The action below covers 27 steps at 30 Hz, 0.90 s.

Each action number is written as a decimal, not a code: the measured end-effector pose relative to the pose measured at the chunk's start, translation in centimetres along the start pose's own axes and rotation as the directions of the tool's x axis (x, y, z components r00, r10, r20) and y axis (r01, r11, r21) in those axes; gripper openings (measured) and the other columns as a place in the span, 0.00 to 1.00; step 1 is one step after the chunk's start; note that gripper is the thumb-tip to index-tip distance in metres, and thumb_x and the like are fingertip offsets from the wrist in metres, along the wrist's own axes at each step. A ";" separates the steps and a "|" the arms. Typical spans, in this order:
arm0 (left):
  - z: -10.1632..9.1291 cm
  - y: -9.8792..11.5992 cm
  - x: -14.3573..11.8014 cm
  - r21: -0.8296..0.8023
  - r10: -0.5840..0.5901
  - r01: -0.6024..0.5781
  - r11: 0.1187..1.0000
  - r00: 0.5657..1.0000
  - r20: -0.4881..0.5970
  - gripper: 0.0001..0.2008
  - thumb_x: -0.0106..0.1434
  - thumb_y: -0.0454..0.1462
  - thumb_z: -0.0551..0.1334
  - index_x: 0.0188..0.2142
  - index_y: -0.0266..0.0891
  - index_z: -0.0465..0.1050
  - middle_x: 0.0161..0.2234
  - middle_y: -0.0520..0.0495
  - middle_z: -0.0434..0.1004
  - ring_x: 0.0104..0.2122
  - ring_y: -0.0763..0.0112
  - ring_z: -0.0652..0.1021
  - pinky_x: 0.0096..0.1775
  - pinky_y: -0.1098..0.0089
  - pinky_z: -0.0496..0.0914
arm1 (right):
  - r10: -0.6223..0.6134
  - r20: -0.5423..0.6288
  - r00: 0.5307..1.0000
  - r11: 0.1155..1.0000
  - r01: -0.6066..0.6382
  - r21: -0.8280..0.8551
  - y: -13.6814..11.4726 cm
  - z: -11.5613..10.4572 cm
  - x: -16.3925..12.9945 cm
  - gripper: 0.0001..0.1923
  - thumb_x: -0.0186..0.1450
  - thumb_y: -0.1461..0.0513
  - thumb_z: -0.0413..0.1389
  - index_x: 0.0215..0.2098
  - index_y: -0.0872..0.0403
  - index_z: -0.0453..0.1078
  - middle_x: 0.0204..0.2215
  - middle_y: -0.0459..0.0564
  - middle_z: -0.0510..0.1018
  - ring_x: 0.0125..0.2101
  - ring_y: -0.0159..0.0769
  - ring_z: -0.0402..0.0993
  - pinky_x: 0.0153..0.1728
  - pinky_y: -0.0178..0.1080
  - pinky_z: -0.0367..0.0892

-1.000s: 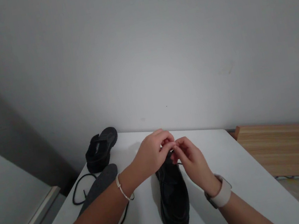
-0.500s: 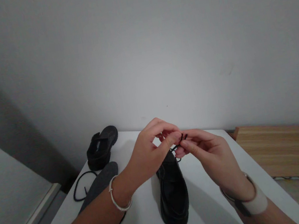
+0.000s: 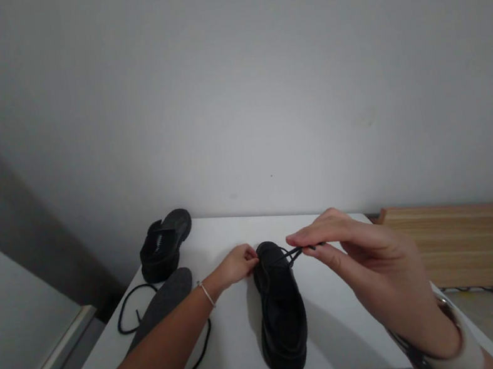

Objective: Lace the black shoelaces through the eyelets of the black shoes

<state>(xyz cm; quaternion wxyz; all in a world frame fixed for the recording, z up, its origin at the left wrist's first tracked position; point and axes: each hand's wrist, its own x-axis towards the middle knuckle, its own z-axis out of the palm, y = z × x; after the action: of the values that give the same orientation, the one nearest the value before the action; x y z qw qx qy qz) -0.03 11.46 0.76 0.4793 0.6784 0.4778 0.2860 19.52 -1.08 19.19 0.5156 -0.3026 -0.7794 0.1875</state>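
Shoe (image 3: 281, 315) stands on the white table (image 3: 352, 325), near the table's front edge, its toe pointing toward the person and its heel opening away toward the wall. It is black with a thick sole.

Largest in view is the grey wall (image 3: 229, 86) behind the table. At right a wooden board (image 3: 472, 246) lies along the foot of the wall, beside the table. On the table's far left corner sits a second shoe (image 3: 165, 245), also black, well apart from the first. Just in front of it lies a dark grey insole (image 3: 163, 304), partly covered by the left forearm. A loose black cord (image 3: 127, 307) curls on the table beside the insole and runs under the arm toward the table's front edge.

The right hand (image 3: 371, 270) is raised above the table to the right of the shoe, its grip closed: thumb and forefinger pinch the end of a black lace (image 3: 293, 256), which runs taut from the fingertips down to the shoe's heel end. A pale watch band (image 3: 467, 355) shows on that wrist.

The left hand (image 3: 236, 264) rests against the left side of the shoe's heel end, fingers curled onto the rim; whether it clasps the rim or only touches it cannot be told. A thin bracelet (image 3: 206, 293) circles that wrist.
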 end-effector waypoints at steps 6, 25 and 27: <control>-0.3 2.7 -0.3 0.016 0.224 -0.224 0.974 0.962 -0.157 0.04 0.66 0.36 0.59 0.34 0.38 0.67 0.28 0.55 0.68 0.29 0.73 0.71 0.32 0.72 0.68 | 0.005 -0.044 0.999 0.999 -0.007 -0.051 -0.1 -0.5 -0.2 0.10 0.69 0.65 0.59 0.42 0.45 0.79 0.36 0.47 0.85 0.36 0.39 0.79 0.37 0.42 0.72; 0.2 2.5 2.1 0.398 0.109 -0.153 0.904 0.985 0.131 0.09 0.68 0.40 0.63 0.42 0.35 0.74 0.39 0.48 0.78 0.35 0.68 0.79 0.38 0.64 0.76 | -0.294 -0.275 0.916 0.953 0.301 -0.015 -1.3 -0.8 -1.8 0.14 0.64 0.72 0.59 0.42 0.49 0.80 0.32 0.49 0.85 0.32 0.43 0.81 0.30 0.46 0.75; 0.1 2.8 2.3 0.422 0.091 -0.151 0.894 0.983 0.158 0.10 0.68 0.40 0.63 0.42 0.35 0.75 0.40 0.48 0.79 0.35 0.67 0.79 0.37 0.64 0.77 | -0.249 -0.215 0.944 0.967 0.254 -0.002 -1.2 -1.2 -1.8 0.15 0.64 0.72 0.59 0.42 0.49 0.79 0.33 0.49 0.84 0.34 0.43 0.81 0.32 0.45 0.75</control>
<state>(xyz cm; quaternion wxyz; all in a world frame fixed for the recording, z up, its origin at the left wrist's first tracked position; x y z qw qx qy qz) 1.93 13.28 3.13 0.3290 0.8138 0.4528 0.1562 20.76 -3.26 19.14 0.6198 -0.2123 -0.7493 0.0966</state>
